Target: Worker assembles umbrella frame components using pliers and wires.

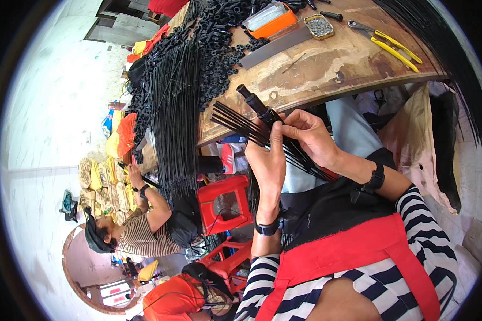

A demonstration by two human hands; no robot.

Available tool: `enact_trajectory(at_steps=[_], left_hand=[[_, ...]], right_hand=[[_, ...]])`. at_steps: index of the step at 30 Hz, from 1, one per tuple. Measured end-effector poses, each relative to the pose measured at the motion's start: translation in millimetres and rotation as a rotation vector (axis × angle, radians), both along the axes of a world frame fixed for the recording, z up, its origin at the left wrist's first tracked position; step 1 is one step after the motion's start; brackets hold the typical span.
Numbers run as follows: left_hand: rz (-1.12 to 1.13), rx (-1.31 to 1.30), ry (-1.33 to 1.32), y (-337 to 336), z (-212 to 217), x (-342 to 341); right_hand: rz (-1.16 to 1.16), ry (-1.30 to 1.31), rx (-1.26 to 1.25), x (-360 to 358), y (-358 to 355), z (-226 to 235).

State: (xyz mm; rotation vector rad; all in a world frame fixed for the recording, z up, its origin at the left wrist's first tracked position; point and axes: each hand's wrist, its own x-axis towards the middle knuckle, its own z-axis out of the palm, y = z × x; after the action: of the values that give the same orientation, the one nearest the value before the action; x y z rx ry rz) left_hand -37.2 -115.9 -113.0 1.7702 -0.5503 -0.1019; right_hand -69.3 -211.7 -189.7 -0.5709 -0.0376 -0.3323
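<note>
In front of me, past the table's near edge, a black stepped plastic tube (258,105) points up and to the left. My left hand (268,160) is closed around a bundle of thin black rods (235,121), its thumb pressed on the tube's lower end. Close beside it, my right hand (311,136) pinches at that same lower end, fingertips nearly meeting the left thumb. Whatever small piece lies between the right fingertips is hidden. The rods pass behind both hands and come out below, over my lap.
Many black rods (174,101) hang off the wooden table (316,67) at left, beside heaped black plastic parts (219,59). Yellow-handled pliers (393,51), a small tin of metal bits (319,27) and an orange box (273,24) lie on it. A co-worker (144,227) sits left, near a red stool (225,206).
</note>
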Motion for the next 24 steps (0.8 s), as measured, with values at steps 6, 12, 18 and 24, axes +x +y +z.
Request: enact_trajectory(at_steps=[6,12,18,24], left_hand=[[0.092,-0.140,0.086,-3.9,-1.7,2.4],[0.032,-0.224,0.199,1.5,-4.3,7.2],[0.006,-0.254,0.236,0.3,-7.9,12.9],[0.111,-0.188,0.108,-11.5,-3.5,-2.2]], right_hand=[[0.055,-0.016,-0.015,-1.5,-1.7,-1.9],[-0.019,-0.012,-0.072,-9.1,3.9,4.5],[0.010,-0.022,-0.033,-2.9,-2.0,-2.4],[0.136,-0.024,0.116,-0.4,-5.9,-8.3]])
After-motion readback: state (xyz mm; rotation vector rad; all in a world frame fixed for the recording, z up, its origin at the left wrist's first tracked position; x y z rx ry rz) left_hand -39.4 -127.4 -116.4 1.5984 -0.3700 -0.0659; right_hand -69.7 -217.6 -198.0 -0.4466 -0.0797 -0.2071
